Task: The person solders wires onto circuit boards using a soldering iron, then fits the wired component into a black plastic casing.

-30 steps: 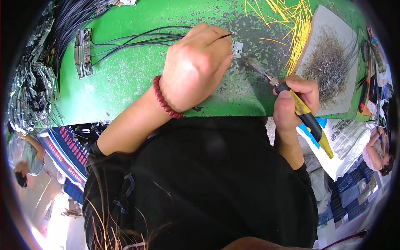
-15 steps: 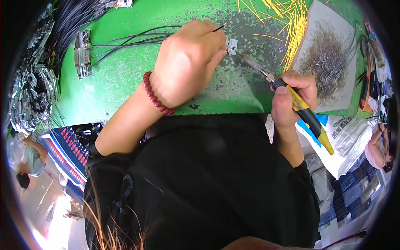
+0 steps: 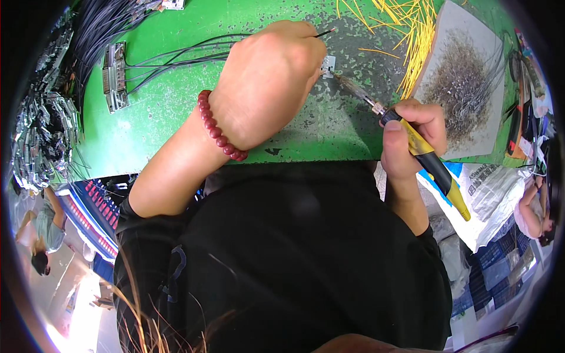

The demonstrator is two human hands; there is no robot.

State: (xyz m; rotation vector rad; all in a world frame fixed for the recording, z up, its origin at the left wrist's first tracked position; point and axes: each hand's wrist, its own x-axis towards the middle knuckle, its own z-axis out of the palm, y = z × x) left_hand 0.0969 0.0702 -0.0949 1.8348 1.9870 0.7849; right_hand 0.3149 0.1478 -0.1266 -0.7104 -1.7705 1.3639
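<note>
Left grip (image 3: 268, 88) pinches black wire (image 3: 324, 33), right grip (image 3: 400, 152) soldering iron (image 3: 422, 148), over scuffed green bench (image 3: 176, 120), people (image 3: 49, 227) beyond

Soldering iron (image 3: 425, 148) clad in smooth plastic; left of it, tabletop (image 3: 312, 126) scuffed; right, matt board (image 3: 450, 19) covered by grit (image 3: 459, 88).

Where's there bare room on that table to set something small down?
Bare green table lies between the wired silver connector, the left forearm and the front edge. Another patch lies between the left hand, right hand and front edge. It's crowded far left with silver parts, and at right with yellow strips and a grey board.
</note>
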